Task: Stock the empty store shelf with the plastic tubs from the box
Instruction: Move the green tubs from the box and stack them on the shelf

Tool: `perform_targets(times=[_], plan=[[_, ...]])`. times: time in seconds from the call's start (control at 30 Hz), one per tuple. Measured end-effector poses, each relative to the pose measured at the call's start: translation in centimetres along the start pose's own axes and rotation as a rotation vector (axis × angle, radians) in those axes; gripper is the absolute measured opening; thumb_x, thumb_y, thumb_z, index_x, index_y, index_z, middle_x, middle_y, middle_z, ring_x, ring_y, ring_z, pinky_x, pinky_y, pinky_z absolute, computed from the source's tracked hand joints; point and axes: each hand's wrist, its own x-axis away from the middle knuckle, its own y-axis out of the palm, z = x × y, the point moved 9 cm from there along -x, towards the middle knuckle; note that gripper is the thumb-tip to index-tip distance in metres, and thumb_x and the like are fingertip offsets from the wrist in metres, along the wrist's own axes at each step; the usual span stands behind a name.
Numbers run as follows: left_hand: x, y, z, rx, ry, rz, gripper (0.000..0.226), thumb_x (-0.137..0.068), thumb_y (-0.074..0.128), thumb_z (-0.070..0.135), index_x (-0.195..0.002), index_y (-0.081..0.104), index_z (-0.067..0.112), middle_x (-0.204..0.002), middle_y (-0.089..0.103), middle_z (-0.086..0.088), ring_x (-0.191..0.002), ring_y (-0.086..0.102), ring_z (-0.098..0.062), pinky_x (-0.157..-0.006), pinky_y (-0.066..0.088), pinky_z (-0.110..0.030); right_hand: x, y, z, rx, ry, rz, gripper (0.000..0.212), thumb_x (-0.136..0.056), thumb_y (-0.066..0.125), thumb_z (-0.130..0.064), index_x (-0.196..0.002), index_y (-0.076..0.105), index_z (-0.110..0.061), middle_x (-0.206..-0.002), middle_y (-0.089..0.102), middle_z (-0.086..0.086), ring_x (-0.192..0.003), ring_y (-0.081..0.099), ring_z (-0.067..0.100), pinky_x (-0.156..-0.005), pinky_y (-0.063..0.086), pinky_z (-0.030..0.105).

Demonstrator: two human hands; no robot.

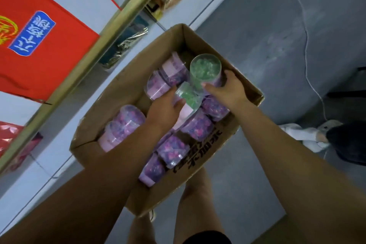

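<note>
Item: purple-filled tubs [174, 149], several, clear plastic with a pale pink label band, lying on their sides in the cardboard box [111, 166] from 6 o'clock up to centre; long axes run roughly 7 to 1 o'clock, label ends nearer the viewer. Box: open-topped, on the grey floor [277, 35]. Left grip [166, 109]: fingers curled round the label band of the lower green tub [187, 96] at centre, which is tilted with its long axis about 7 to 1 o'clock and its clear, green-filled end pointing away. Right grip [227, 89]: fingers and thumb wrapped round the wall of the upper green tub [206, 70], just beyond at 1 o'clock, near upright with one round end facing the camera; which end carries the lid cannot be told. The two green tubs touch or nearly touch. Handling, by judgement: light, stiff thin walls, smooth and likely slippery, loose pieces inside liable to shift; best taken round the mid-body or label band, not squeezed hard. Shelf [87, 55]: gold-edged, at 10 o'clock, well apart from both tubs, carrying a red carton [39, 45].
</note>
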Motion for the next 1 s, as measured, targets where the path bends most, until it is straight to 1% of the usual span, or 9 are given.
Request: perform_targets(times=[0.07,0.17,0.3,0.4,0.5,0.63,0.73,0.83,1.0], plan=[[-0.4,0.0,-0.2,0.069,0.015,0.044,0.037,-0.1,0.056,0.029,-0.133,0.059,0.013,-0.118,0.069,-0.013,-0.109,0.062,-0.03,-0.075,0.034,-0.017,-0.8,0.6,-0.1,0.004,-0.024,0.011,0.087,-0.075,0.081,-0.053,-0.144,0.041,-0.017,-0.142,0.054,0.0,-0.131,0.051,0.023,-0.102,0.037,0.025],[0.1,0.1,-0.3,0.128,0.055,0.066,0.03,-0.098,0.06,0.022,-0.126,0.065,0.013,-0.105,0.073,-0.009,-0.096,0.065,-0.023,-0.07,0.034,-0.008,-0.9,0.7,0.1,-0.003,-0.04,0.09,0.092,-0.067,0.083,-0.06,-0.141,0.043,-0.022,-0.139,0.055,-0.002,-0.128,0.054,0.02,-0.103,0.041,0.029],[2.2,-0.3,-0.7,0.22,0.062,0.093,0.032,-0.097,0.062,0.014,-0.128,0.065,0.008,-0.11,0.071,-0.006,-0.099,0.059,-0.009,-0.078,0.035,-0.005,0.0,0.9,0.1,-0.023,-0.074,0.132,0.095,-0.063,0.081,-0.067,-0.14,0.042,-0.026,-0.135,0.057,-0.006,-0.123,0.056,0.015,-0.098,0.047,0.028],[4.6,-1.5,-1.2,0.296,0.034,0.133,0.035,-0.097,0.061,0.015,-0.131,0.062,0.009,-0.11,0.061,0.008,-0.103,0.051,0.007,-0.082,0.034,0.001,1.6,1.0,-0.4,-0.047,-0.097,0.094,0.093,-0.064,0.083,-0.061,-0.139,0.041,-0.026,-0.128,0.056,-0.011,-0.115,0.055,0.009,-0.086,0.046,0.016],[7.3,-3.1,-2.9,0.349,-0.03,0.167,0.038,-0.098,0.06,0.022,-0.136,0.059,0.016,-0.115,0.068,0.007,-0.106,0.059,0.0,-0.088,0.042,-0.01,4.1,0.4,-1.2,-0.152,-0.106,0.073,0.086,-0.066,0.088,-0.048,-0.135,0.043,-0.024,-0.118,0.054,-0.014,-0.108,0.056,0.005,-0.07,0.044,0.004],[12.2,-7.0,-4.4,0.261,-0.008,0.224,0.04,-0.099,0.058,0.026,-0.139,0.055,0.026,-0.095,0.071,0.006,-0.082,0.058,0.009,-0.075,0.041,-0.002,8.9,0.4,-2.7,-0.257,-0.097,0.01,0.086,-0.061,0.089,-0.053,-0.132,0.046,-0.029,-0.122,0.06,-0.013,-0.11,0.061,0.009,-0.088,0.056,0.023],[16.3,-10.8,-5.8,0.2,0.013,0.322,0.042,-0.097,0.058,0.027,-0.139,0.056,0.022,-0.116,0.069,0.001,-0.099,0.054,0.004,-0.083,0.035,0.0,13.2,1.7,-4.6,-0.282,-0.147,-0.021,0.072,-0.06,0.09,-0.05,-0.12,0.054,-0.033,-0.114,0.065,-0.016,-0.102,0.066,0.003,-0.087,0.058,0.026],[20.9,-13.7,-6.8,0.25,0.076,0.364,0.041,-0.096,0.061,0.018,-0.137,0.058,0.019,-0.128,0.062,0.008,-0.112,0.048,0.008,-0.09,0.029,0.006,18.1,4.0,-7.0,-0.259,-0.218,-0.036,0.078,-0.054,0.088,-0.061,-0.12,0.057,-0.032,-0.116,0.064,-0.014,-0.105,0.065,0.006,-0.088,0.058,0.03],[30.0,-18.2,-9.5,0.207,0.213,0.448,0.051,-0.093,0.056,0.023,-0.135,0.05,0.051,-0.12,0.053,0.038,-0.105,0.053,0.015,-0.089,0.032,0.003,26.2,8.4,-11.3,-0.156,-0.308,-0.042,0.081,-0.055,0.084,-0.069,-0.12,0.054,-0.031,-0.12,0.059,-0.012,-0.11,0.06,0.008,-0.094,0.054,0.036]])
